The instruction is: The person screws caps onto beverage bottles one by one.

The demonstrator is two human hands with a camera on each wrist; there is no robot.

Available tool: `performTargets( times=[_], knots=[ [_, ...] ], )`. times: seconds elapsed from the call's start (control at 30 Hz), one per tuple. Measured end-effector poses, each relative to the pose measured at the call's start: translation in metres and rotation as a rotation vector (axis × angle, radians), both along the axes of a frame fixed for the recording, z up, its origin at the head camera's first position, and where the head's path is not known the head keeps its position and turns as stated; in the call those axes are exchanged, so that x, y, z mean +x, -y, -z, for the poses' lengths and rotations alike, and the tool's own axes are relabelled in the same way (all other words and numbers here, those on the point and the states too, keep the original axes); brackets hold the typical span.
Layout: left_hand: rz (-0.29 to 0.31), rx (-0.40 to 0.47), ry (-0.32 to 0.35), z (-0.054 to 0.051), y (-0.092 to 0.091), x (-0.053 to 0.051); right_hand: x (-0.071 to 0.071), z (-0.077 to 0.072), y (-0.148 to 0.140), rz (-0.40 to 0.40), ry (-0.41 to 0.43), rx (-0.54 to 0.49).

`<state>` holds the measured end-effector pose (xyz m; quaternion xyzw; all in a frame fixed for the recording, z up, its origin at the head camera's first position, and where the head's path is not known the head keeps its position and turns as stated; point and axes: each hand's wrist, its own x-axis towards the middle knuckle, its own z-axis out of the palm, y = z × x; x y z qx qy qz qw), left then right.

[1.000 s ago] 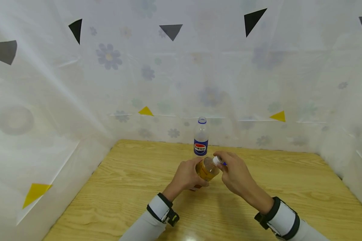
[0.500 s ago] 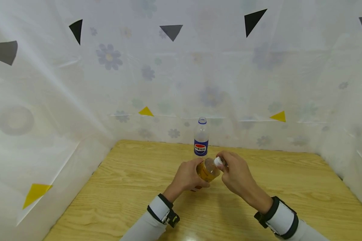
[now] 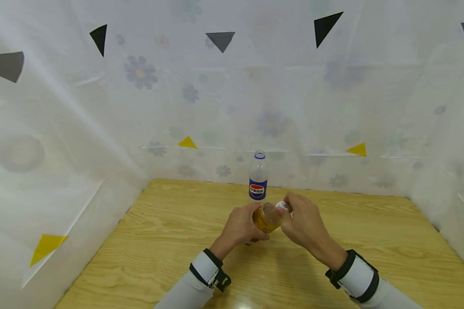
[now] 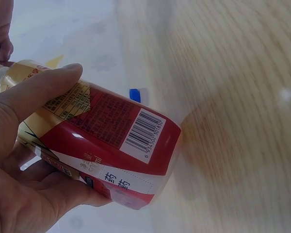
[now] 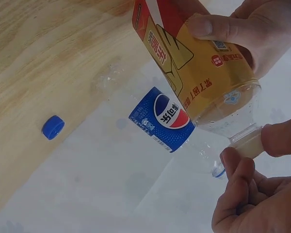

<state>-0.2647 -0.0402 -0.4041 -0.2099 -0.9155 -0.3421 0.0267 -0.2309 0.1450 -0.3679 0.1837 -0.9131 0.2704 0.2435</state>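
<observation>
My left hand [image 3: 240, 225] grips a drink bottle with a red and gold label [image 4: 106, 124] round its body, tilted with its neck towards the right. On the bottle's neck sits a white cap [image 5: 250, 144], which my right hand [image 3: 303, 223] pinches between thumb and fingers. Just behind both hands a clear cola bottle with a blue label [image 3: 257, 189] stands upright, its mouth uncapped. A loose blue bottle cap [image 5: 53, 127] lies on the table near it; in the head view my right hand hides this cap.
The wooden table [image 3: 162, 240] spreads out around the hands. A white sheet [image 3: 232, 94] with pale flowers and dark and yellow triangles walls in its back and sides.
The right hand has turned the white cap a little, its fingers rolling over it. The tilted bottle has shifted very slightly right; the cola bottle stays put.
</observation>
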Motion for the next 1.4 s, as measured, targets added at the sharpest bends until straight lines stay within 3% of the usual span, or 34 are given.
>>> performTargets(
  times=[0.37, 0.6, 1.17, 1.4],
  knots=[
    [0.002, -0.012, -0.028, 0.0007, 0.0002, 0.0012, -0.0044, 0.0034, -0.0011, 0.018, -0.118, 0.019],
    [0.007, -0.014, -0.03, 0.0005, -0.0009, 0.0011, -0.0062, 0.0037, -0.0028, 0.032, -0.138, 0.052],
    [-0.011, -0.016, -0.023, -0.0003, -0.001, 0.0007, -0.0034, 0.0005, -0.0054, 0.025, -0.035, 0.09],
    [-0.014, -0.005, -0.014, -0.0005, -0.0024, 0.0011, 0.0002, -0.0024, -0.0047, 0.032, 0.088, 0.074]
  ],
)
